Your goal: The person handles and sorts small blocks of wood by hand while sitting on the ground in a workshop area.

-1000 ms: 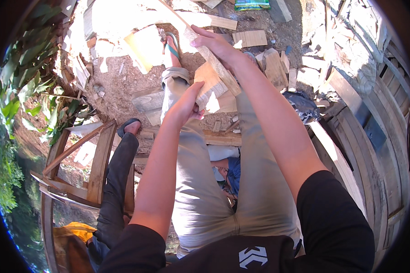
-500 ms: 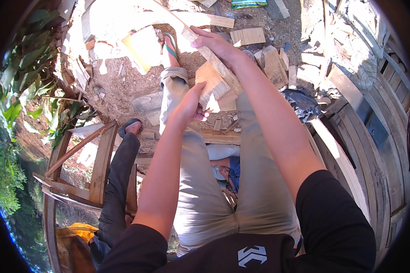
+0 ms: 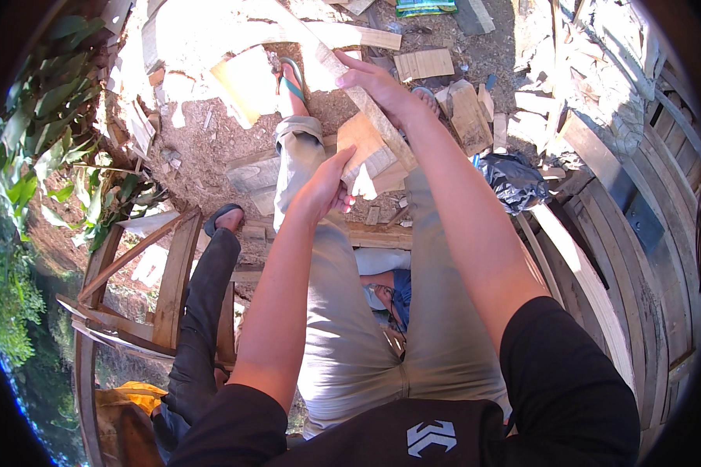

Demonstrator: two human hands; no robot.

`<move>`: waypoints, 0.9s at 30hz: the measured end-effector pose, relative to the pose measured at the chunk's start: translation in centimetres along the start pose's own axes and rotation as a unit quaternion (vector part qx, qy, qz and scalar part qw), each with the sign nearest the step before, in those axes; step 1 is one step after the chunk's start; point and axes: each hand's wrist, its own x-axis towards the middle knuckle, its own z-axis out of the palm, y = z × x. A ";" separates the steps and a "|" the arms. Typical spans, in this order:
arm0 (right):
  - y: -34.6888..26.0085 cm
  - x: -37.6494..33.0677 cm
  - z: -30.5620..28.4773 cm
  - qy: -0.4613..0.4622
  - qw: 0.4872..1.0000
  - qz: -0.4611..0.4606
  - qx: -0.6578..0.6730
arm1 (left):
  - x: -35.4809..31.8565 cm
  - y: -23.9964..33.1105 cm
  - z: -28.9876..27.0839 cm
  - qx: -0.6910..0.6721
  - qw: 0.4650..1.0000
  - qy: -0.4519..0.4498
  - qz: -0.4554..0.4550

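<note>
My left hand (image 3: 324, 189) is closed on a small flat wooden block (image 3: 358, 140), thumb on its upper face and fingers curled beneath. A long, narrow wooden strip (image 3: 383, 127) slants from the top of the head view down to my right knee. Near its middle, my right hand (image 3: 383, 88) grips it from the right side, thumb across the top. The block's right edge lies against the strip's left side; whether they are joined I cannot tell. Sunlight washes out the strip's far end.
Wood offcuts (image 3: 424, 64) litter the dirt ground ahead, beside a black plastic bag (image 3: 512, 182). At left stands a wooden frame (image 3: 175, 280) with another person's dark-trousered leg (image 3: 202, 303) beside it. Stacked planks (image 3: 635, 257) line the right. Leafy plants (image 3: 47, 156) grow far left.
My right hand has shifted slightly right and down along with the strip. The block and my left hand have moved only a little.
</note>
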 end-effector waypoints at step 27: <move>2.9 -2.2 -4.9 0.105 0.993 0.043 -0.031 | -3.4 1.5 -4.8 -0.101 0.989 0.064 0.086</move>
